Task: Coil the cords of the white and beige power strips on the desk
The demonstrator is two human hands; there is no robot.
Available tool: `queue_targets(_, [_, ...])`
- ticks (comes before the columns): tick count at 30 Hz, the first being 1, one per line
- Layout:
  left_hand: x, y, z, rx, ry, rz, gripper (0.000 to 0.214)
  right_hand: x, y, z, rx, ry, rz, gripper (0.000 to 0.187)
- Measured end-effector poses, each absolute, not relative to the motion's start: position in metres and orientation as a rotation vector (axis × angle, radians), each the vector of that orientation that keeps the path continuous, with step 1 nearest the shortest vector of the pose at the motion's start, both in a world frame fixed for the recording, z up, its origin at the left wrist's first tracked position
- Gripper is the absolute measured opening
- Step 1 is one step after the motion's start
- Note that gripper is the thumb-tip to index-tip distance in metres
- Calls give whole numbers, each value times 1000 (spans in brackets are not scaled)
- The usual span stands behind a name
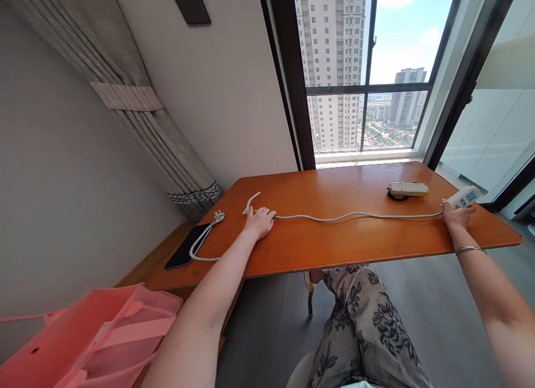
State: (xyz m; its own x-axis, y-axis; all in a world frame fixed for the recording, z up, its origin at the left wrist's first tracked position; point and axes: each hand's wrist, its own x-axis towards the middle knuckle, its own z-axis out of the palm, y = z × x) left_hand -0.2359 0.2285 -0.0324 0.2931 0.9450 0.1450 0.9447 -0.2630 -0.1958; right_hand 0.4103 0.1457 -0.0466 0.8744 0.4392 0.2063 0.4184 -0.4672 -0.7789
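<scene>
A white power strip (463,197) lies near the right end of the orange wooden table (334,243). My right hand (456,216) is closed round its near end, where the white cable (351,214) comes out. The cable runs left across the tabletop to my left hand (259,221), which rests on it with the fingers closed over it. Beyond that hand the cable loops back and ends in a white plug (218,216) beside a black phone (187,247).
A second, yellowish power strip (408,189) lies at the back right of the table. A pink bag (83,338) sits at the lower left. Grey curtains hang on the left wall; a big window is behind the table. My patterned trousers are below the table edge.
</scene>
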Motion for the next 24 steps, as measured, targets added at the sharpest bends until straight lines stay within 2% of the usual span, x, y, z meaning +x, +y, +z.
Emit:
queue_targets(3, [-253,233,-36,-2269,-1843,-46,52,406,145,-39,-2217,-458,108,72])
queue_targets(6, [-273,238,-38,-2209,-1891,-110,60,404,143,-36,-2192,-459,77,74])
queue_targets(14, [-312,232,-39,-2097,-2019,-100,55,407,145,-41,-1990,-407,-110,70])
queue_targets(19, [-295,227,-36,-2117,-2045,-240,58,411,150,-45,-2077,-530,-113,76])
queue_targets(24, [-258,228,-31,-2130,-1927,-530,52,398,160,-40,-2104,-998,-323,52])
